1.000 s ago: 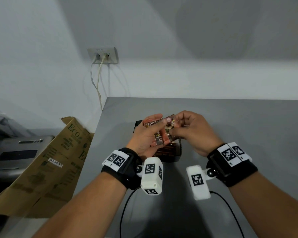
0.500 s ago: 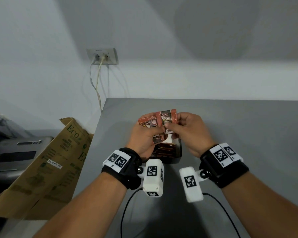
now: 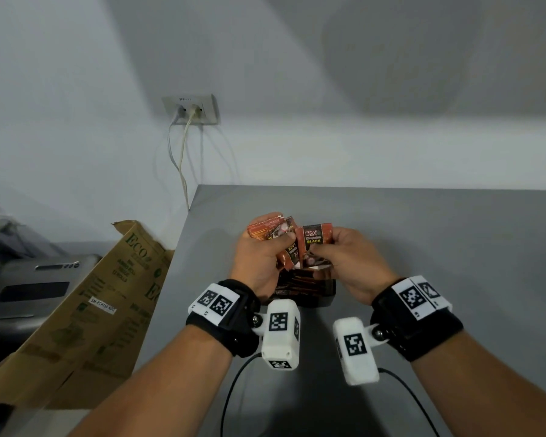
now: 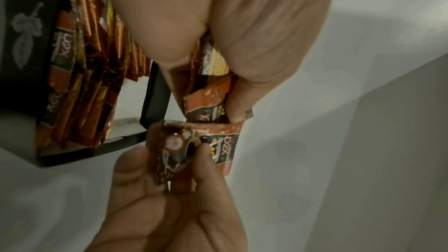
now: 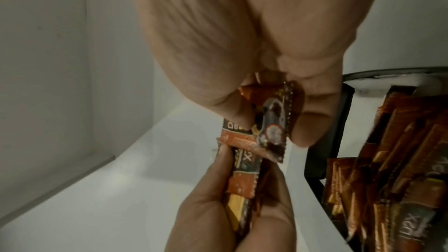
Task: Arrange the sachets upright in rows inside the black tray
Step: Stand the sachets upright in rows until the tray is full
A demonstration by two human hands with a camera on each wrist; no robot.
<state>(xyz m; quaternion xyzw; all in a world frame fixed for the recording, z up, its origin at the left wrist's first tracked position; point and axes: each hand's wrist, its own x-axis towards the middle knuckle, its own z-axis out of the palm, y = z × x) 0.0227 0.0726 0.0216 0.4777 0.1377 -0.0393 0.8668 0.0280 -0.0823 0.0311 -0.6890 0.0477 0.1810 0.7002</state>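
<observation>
Grey tabletop (image 3: 423,247), tray (image 3: 323,294) at its near-left edge, part-filled. Left hand (image 3: 259,257) grips a bunch (image 3: 267,230); right hand (image 3: 350,260) pinches one sachet (image 3: 314,241). We'd slot it upright, snug against the row.

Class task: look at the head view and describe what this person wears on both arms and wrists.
Both forearms are bare, no sleeves. The left wrist and right wrist each carry a black band with white square-patterned tags. A white box with similar tags hangs from each band, trailing a thin black cable.
</observation>
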